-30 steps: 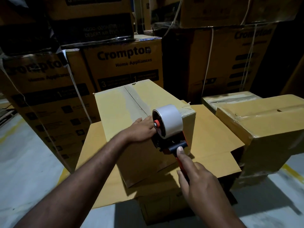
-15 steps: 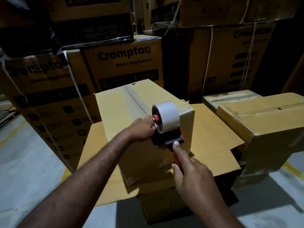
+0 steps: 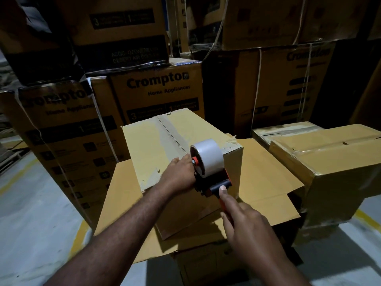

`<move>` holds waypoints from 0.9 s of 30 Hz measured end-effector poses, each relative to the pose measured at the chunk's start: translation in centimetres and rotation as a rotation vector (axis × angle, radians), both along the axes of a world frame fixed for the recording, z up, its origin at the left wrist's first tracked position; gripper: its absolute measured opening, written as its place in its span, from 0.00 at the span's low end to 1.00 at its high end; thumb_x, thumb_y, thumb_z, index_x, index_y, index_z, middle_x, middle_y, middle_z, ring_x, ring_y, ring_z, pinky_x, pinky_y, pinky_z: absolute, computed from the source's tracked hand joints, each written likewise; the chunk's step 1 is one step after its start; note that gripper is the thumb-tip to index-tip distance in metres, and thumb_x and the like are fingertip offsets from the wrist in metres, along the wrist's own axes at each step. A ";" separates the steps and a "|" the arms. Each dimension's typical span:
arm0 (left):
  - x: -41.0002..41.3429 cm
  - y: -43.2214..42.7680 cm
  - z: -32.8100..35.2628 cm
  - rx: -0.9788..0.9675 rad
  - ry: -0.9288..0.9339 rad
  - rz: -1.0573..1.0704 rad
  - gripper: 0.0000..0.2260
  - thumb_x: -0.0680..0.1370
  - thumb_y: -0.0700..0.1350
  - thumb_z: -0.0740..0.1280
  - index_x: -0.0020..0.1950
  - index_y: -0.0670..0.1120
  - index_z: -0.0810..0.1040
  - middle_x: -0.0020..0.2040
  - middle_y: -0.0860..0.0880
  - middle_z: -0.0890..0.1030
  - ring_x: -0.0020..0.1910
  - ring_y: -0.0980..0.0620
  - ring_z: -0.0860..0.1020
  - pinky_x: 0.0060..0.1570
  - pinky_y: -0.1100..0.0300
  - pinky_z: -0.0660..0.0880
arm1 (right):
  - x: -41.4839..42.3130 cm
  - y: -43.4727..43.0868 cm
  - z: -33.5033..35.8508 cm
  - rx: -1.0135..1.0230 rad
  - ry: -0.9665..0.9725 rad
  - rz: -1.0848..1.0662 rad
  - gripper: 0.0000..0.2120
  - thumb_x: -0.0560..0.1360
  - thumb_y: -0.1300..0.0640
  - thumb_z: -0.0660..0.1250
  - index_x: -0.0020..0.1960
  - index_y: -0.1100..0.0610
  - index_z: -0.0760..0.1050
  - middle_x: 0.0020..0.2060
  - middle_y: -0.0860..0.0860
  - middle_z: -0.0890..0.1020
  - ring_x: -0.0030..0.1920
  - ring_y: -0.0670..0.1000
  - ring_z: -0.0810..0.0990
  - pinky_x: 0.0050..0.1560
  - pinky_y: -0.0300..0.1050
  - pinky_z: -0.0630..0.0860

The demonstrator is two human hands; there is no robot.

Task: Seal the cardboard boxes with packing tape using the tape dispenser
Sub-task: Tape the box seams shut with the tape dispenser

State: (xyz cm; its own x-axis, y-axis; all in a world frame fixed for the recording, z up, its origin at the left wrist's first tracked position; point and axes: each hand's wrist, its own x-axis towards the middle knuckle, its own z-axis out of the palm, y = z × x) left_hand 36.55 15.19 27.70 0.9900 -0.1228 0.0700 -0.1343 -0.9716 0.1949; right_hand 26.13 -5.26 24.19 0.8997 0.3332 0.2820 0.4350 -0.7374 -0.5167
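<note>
**Head view: dispenser at near right corner of box top**

- The cardboard box stands shut on the opened flaps of a lower box, nearer the flaps' left edge.
- A pale strip of tape runs along the box's top seam, from the far edge towards the near right corner.
- The tape dispenser sits at that near right corner. Its body hangs over the near edge and against the front face.
- The tape roll, white on a red hub, stands on edge above the corner.
- The right hand grips the dispenser's orange handle from below and behind. Its index finger is stretched out, with the tip on the black roller bar.
- The left hand lies on the box top at the near edge, pressed up against the dispenser's left side beside the hub. Its fingertips are hidden by the frame, so I cannot tell whether it grips or only presses.
- A taped box stands to the right of the flaps, just beside their right edge.
- Printed cartons marked "Crompton Home Appliances" are stacked behind, some bound with white strapping.
- The floor is pale, with a yellow line at the lower right
- Light is dim, and fine detail on the dispenser blade is not legible
</note>
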 end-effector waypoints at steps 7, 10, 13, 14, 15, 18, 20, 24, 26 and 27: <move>-0.2 0.0 -1.2 -0.004 0.000 0.071 0.29 0.76 0.61 0.49 0.76 0.55 0.66 0.74 0.51 0.67 0.73 0.45 0.67 0.75 0.48 0.59 | -0.3 -0.8 0.5 -0.139 -0.063 0.029 0.34 0.83 0.48 0.55 0.79 0.42 0.35 0.62 0.49 0.75 0.55 0.46 0.77 0.54 0.39 0.76; -0.3 -0.2 -1.1 0.048 -0.030 0.042 0.25 0.81 0.56 0.54 0.78 0.54 0.65 0.76 0.49 0.66 0.74 0.46 0.66 0.77 0.48 0.56 | -0.2 -0.6 -0.5 -0.121 -0.056 0.006 0.33 0.83 0.47 0.57 0.80 0.41 0.39 0.61 0.48 0.76 0.54 0.46 0.77 0.53 0.41 0.77; -0.1 -0.2 -0.4 0.150 -0.061 -0.015 0.24 0.83 0.50 0.58 0.79 0.52 0.63 0.79 0.48 0.63 0.76 0.50 0.60 0.77 0.47 0.55 | -0.1 0.5 -1.5 0.092 -0.008 -0.050 0.30 0.81 0.47 0.61 0.79 0.38 0.50 0.59 0.46 0.79 0.55 0.46 0.78 0.54 0.42 0.78; 0.1 -0.2 -0.2 0.173 -0.055 -0.025 0.24 0.83 0.50 0.58 0.79 0.51 0.63 0.79 0.48 0.62 0.77 0.50 0.59 0.76 0.46 0.55 | -0.2 0.9 -1.7 0.152 0.017 -0.076 0.30 0.81 0.48 0.62 0.78 0.38 0.53 0.59 0.45 0.79 0.55 0.46 0.78 0.54 0.42 0.79; 0.4 -0.1 -0.3 0.181 -0.040 -0.030 0.24 0.83 0.50 0.58 0.79 0.50 0.63 0.79 0.48 0.61 0.78 0.50 0.58 0.76 0.46 0.55 | -0.3 1.4 -1.9 0.189 0.050 -0.098 0.29 0.81 0.48 0.63 0.78 0.37 0.54 0.58 0.45 0.79 0.55 0.45 0.78 0.53 0.42 0.79; 0.9 0.4 -0.7 0.212 -0.052 -0.035 0.26 0.83 0.51 0.58 0.81 0.51 0.60 0.81 0.49 0.58 0.78 0.50 0.56 0.74 0.44 0.57 | -1.0 2.4 -2.5 0.191 0.071 -0.109 0.29 0.81 0.47 0.62 0.78 0.37 0.53 0.57 0.46 0.79 0.54 0.46 0.78 0.52 0.44 0.79; 0.6 0.6 -1.0 0.250 -0.091 -0.033 0.26 0.82 0.52 0.59 0.80 0.51 0.60 0.80 0.48 0.60 0.77 0.50 0.58 0.73 0.45 0.59 | -0.7 1.9 -2.6 0.104 0.015 -0.078 0.31 0.82 0.46 0.60 0.79 0.37 0.48 0.59 0.45 0.78 0.55 0.46 0.77 0.53 0.43 0.78; -0.9 0.0 -1.9 0.332 -0.190 0.002 0.23 0.80 0.58 0.63 0.74 0.53 0.69 0.74 0.46 0.68 0.71 0.47 0.64 0.70 0.45 0.63 | 0.9 -0.3 -2.0 -0.137 -0.046 -0.032 0.37 0.81 0.47 0.62 0.79 0.37 0.41 0.61 0.46 0.76 0.54 0.46 0.77 0.51 0.39 0.76; -0.6 -0.4 -2.3 0.344 -0.237 0.011 0.27 0.79 0.60 0.64 0.75 0.52 0.67 0.73 0.45 0.68 0.71 0.47 0.64 0.69 0.46 0.64 | 1.3 -0.8 -2.4 -0.113 -0.027 -0.034 0.37 0.80 0.47 0.63 0.76 0.32 0.41 0.59 0.44 0.77 0.52 0.42 0.76 0.50 0.36 0.75; -0.3 -0.4 -2.5 0.329 -0.245 0.006 0.29 0.79 0.61 0.63 0.77 0.50 0.64 0.75 0.45 0.66 0.72 0.47 0.63 0.69 0.45 0.64 | 1.2 -0.6 -2.6 -0.063 0.002 -0.046 0.36 0.80 0.47 0.64 0.74 0.30 0.42 0.59 0.42 0.78 0.51 0.40 0.75 0.50 0.35 0.74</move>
